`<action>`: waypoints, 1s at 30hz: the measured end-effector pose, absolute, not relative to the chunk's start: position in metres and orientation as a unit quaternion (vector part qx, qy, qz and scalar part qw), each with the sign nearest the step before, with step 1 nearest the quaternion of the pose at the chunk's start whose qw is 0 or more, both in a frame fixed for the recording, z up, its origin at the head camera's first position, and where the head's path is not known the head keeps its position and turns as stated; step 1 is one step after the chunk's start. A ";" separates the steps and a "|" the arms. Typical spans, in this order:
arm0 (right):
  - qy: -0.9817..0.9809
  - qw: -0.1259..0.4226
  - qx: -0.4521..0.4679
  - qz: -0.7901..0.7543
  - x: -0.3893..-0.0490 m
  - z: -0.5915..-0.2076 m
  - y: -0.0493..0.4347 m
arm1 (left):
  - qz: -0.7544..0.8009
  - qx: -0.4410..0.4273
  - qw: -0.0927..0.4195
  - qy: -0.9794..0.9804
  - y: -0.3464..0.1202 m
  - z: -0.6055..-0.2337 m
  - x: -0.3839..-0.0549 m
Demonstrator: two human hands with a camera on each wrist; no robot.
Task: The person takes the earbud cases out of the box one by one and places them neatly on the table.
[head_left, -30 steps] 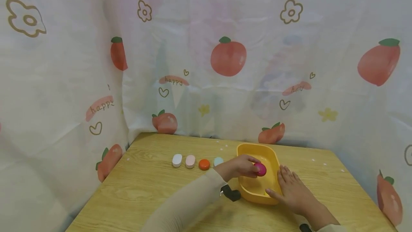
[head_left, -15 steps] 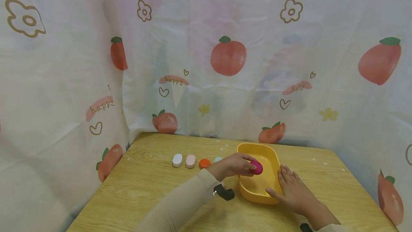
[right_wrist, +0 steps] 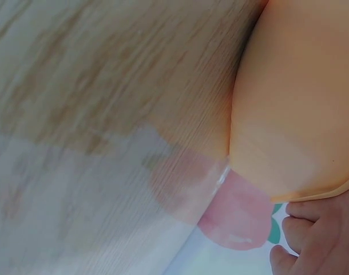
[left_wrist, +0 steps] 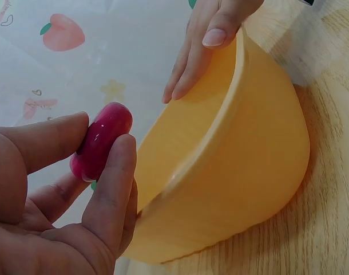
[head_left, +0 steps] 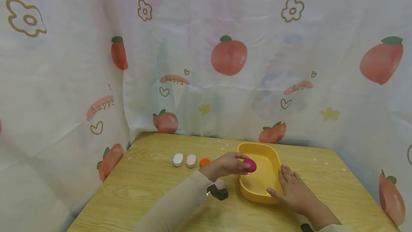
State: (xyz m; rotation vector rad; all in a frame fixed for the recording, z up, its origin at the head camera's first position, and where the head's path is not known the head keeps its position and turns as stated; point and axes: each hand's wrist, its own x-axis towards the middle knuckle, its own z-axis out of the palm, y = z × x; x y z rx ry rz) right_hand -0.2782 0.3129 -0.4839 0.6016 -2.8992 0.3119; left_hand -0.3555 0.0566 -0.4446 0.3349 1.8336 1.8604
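Note:
A small glossy magenta oval piece with rounded edges (head_left: pixel 249 165) is pinched between the thumb and fingers of my left hand (head_left: pixel 229 164). It is held at the left rim of a deep yellow tray (head_left: pixel 276 155), and in the left wrist view the magenta piece (left_wrist: pixel 103 140) appears beside that rim. My right hand (head_left: pixel 297 192) lies with extended fingers along the tray's right side, its thumb over the near rim. Only curled-looking knuckles of the right hand (right_wrist: pixel 323 229) show in the right wrist view, against the tray wall (right_wrist: pixel 300 103).
Left of the tray stands a row: a white oval piece (head_left: pixel 178 159), a pale pink one (head_left: pixel 191 160) and an orange one (head_left: pixel 204 163). A light blue one is mostly hidden behind my left hand. A printed curtain (head_left: pixel 228 114) borders the wooden table (head_left: pixel 145 182).
My left hand has drawn leftward with the magenta piece, from over the tray's middle to its left rim. The right hand and the tray stay in place.

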 end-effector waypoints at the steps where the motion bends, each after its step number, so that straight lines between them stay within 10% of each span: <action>1: -0.970 0.080 0.201 0.106 -0.279 -0.484 0.313 | 0.682 0.123 0.251 0.675 0.055 -0.445 -0.356; 30: -0.968 0.070 0.210 0.121 -0.276 -0.480 0.312 | 0.687 0.132 0.240 0.673 -0.017 -0.472 -0.356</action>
